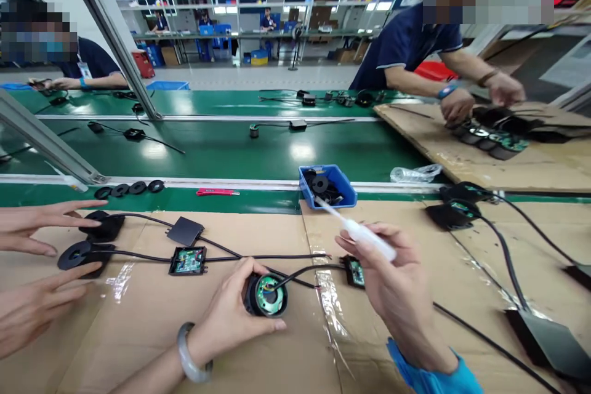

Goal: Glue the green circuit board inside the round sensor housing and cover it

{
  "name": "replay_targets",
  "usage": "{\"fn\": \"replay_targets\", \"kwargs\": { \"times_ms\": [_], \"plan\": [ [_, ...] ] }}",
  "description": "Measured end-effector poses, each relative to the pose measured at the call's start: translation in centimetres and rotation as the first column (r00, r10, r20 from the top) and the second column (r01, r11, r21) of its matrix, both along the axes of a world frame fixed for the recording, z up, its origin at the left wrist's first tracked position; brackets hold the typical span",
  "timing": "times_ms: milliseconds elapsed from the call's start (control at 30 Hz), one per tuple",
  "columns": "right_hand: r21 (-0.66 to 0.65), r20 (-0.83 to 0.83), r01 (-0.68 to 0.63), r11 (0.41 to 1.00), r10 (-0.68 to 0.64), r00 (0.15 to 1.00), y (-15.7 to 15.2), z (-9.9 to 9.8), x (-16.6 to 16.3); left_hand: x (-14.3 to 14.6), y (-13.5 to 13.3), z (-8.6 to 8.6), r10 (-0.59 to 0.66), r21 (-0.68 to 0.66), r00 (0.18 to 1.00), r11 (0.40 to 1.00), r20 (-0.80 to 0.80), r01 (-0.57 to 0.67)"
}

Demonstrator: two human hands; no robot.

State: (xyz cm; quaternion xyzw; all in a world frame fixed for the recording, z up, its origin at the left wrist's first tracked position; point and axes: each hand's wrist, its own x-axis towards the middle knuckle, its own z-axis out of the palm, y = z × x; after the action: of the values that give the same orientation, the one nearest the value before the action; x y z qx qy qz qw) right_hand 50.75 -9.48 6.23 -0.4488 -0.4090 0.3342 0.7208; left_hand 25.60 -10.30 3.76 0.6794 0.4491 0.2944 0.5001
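L hand [231,314] grips round black housing [266,295] w/ green PCB, pressed on cardboard surface [152,332]. R hand [392,283] just beside it, closed on white tube [355,231], nozzle pointing up-left. Blue bin [344,188] just beyond R hand.

Workbench covered in taped cardboard [152,351], bearing a round black housing [266,295], an open circuit box [187,260], a loose black lid [185,231] and black cables [277,256]; blue parts bin [329,186] sitting at its far edge, beside the green conveyor belt [221,151]
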Motion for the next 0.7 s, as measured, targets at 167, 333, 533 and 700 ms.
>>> {"fn": "replay_targets", "kwargs": {
  "times_ms": [167,333,533,700],
  "plan": [
    [-0.154,0.204,-0.210,0.965,0.239,0.949,5.7,-1.9,-1.6,-0.8,-1.2,-0.5,0.051,0.087,0.993,0.995,-0.108,-0.041],
    [-0.276,0.412,-0.173,0.945,0.279,0.868,12.9,-5.4,-4.9,-0.7,-1.9,-0.7,0.094,0.152,0.988,0.986,-0.123,-0.075],
    [-0.286,0.618,-0.049,0.957,0.223,0.754,17.1,-8.3,-6.8,-0.8,-1.7,-1.3,0.136,0.229,0.976,0.969,-0.167,-0.096],
    [-0.217,0.772,0.015,0.976,0.162,0.615,16.6,-7.9,-5.9,-1.1,-1.5,-1.8,0.092,0.242,0.979,0.969,-0.180,-0.047]
  ]
}}
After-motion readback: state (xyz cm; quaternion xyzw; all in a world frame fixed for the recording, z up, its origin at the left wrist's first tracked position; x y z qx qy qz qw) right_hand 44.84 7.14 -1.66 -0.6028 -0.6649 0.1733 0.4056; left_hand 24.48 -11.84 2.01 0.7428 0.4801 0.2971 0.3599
